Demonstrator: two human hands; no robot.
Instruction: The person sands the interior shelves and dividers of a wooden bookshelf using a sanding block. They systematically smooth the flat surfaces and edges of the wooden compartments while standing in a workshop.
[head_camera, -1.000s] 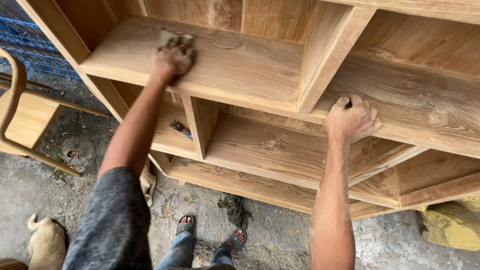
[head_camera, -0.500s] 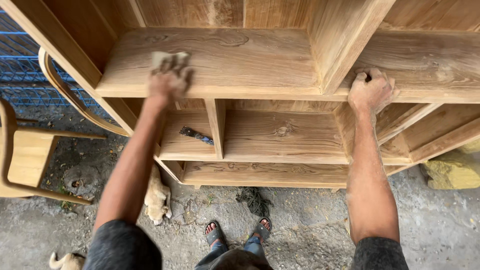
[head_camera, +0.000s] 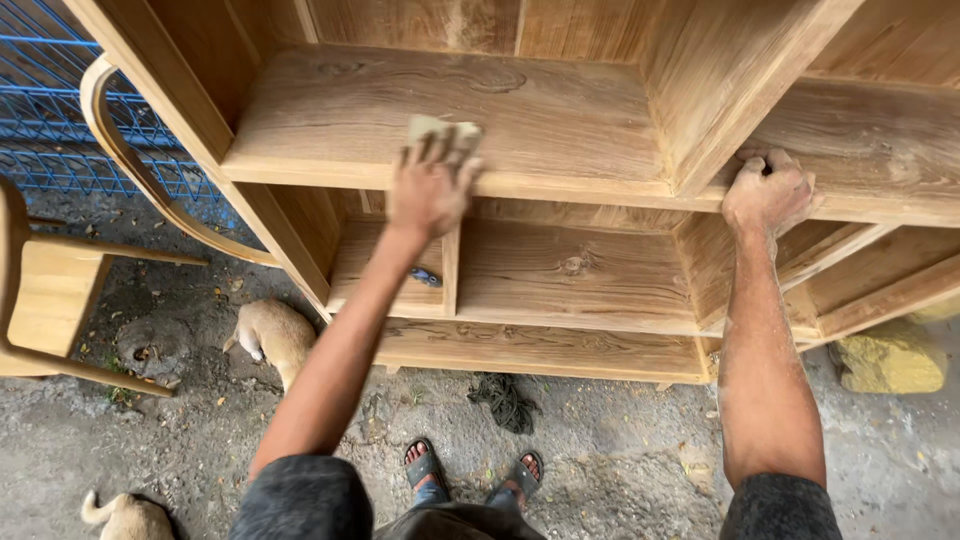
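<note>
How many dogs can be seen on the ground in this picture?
2. One dog lies under the shelf unit's left corner; another dog, partly cut off, is at the bottom left edge. More may be hidden.
</note>
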